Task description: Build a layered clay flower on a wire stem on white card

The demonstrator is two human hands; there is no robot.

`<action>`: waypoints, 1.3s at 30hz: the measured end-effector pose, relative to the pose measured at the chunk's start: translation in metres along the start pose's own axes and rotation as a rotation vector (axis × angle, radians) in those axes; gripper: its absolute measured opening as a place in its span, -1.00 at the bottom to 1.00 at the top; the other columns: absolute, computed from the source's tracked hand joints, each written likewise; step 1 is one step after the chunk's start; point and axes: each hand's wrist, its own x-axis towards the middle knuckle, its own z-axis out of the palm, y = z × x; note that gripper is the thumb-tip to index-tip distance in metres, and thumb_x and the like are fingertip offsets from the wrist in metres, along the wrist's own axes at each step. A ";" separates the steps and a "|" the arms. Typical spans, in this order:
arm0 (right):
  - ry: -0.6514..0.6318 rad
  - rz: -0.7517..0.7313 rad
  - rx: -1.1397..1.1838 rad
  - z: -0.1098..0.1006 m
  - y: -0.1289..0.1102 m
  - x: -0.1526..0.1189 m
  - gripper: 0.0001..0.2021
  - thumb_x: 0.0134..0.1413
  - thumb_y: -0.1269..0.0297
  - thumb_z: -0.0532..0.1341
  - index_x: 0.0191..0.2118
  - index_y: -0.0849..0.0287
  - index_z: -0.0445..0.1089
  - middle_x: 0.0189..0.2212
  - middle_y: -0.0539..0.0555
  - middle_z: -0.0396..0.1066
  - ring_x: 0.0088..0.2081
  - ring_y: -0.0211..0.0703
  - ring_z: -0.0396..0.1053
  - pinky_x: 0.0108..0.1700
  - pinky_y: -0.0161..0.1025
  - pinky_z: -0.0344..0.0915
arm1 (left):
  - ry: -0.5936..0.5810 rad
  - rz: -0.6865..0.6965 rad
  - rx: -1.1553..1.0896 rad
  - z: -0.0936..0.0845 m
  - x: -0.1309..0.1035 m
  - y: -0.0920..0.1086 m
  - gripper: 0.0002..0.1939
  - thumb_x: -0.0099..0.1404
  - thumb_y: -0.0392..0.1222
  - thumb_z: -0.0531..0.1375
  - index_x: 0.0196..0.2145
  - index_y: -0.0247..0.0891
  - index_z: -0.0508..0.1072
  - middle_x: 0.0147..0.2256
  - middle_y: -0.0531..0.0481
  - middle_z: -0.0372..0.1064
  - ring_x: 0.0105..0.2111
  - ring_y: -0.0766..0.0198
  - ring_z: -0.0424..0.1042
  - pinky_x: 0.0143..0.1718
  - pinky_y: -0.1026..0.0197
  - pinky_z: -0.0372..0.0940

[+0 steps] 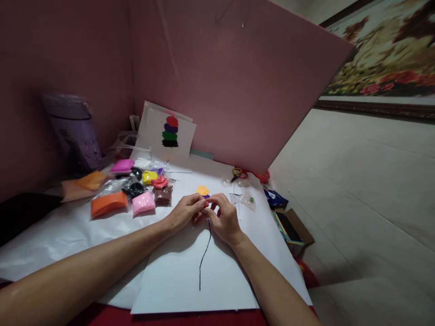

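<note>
Over a white sheet of paper, my left hand and my right hand meet, their fingertips pinched together. Between them shows a small bit of red modelling clay, partly covered by the fingers. Just beyond the hands, a textured orange clay patch lies on the sheet. A strip of purple clay borders it, its lower part hidden by my fingers. Below the hands a thin, bent black line runs down the sheet; I cannot tell whether it is drawn or laid on.
Left lie bagged clays, including orange, pink and brown. A card with stacked coloured patches leans on the pink panel. Scissors lie at the back right. A purple cylinder stands far left; an open box sits right.
</note>
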 end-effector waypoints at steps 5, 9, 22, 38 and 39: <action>0.007 -0.013 -0.019 -0.001 0.001 0.000 -0.84 0.08 0.50 0.16 -0.22 0.13 0.35 -0.31 0.06 0.37 -0.39 -0.22 0.34 -0.50 -0.33 0.24 | 0.001 -0.007 0.020 0.001 -0.001 0.002 -0.57 0.27 0.14 0.10 -0.44 -0.34 0.33 -0.66 0.07 0.26 -0.67 0.38 0.23 -0.60 0.30 0.11; 0.008 -0.014 -0.011 -0.001 0.000 0.000 -0.84 0.07 0.51 0.16 -0.24 0.13 0.34 -0.31 0.05 0.37 -0.39 -0.22 0.35 -0.50 -0.33 0.25 | -0.012 -0.014 -0.005 0.001 0.000 0.002 -0.60 0.23 0.13 0.15 -0.42 -0.33 0.32 -0.65 0.09 0.27 -0.69 0.39 0.22 -0.61 0.30 0.11; 0.014 -0.003 -0.012 0.000 0.001 -0.001 -0.85 0.07 0.48 0.19 -0.23 0.12 0.34 -0.32 0.04 0.36 -0.39 -0.22 0.35 -0.49 -0.33 0.25 | 0.000 -0.009 0.005 0.000 -0.001 0.000 -0.58 0.25 0.15 0.11 -0.45 -0.31 0.32 -0.65 0.08 0.26 -0.68 0.37 0.23 -0.62 0.30 0.13; 0.014 -0.009 -0.019 0.000 0.000 0.000 -0.86 0.09 0.49 0.16 -0.24 0.13 0.35 -0.32 0.05 0.37 -0.38 -0.22 0.34 -0.49 -0.33 0.24 | -0.008 0.000 0.029 0.001 0.000 0.000 -0.55 0.29 0.17 0.06 -0.46 -0.32 0.34 -0.66 0.07 0.26 -0.67 0.36 0.24 -0.61 0.30 0.12; 0.015 -0.011 -0.019 0.000 0.000 0.000 -0.86 0.09 0.49 0.16 -0.24 0.13 0.35 -0.32 0.05 0.37 -0.38 -0.22 0.34 -0.49 -0.33 0.24 | -0.008 -0.003 0.023 0.001 -0.001 0.001 -0.56 0.29 0.16 0.07 -0.44 -0.32 0.33 -0.66 0.08 0.26 -0.67 0.37 0.23 -0.60 0.30 0.12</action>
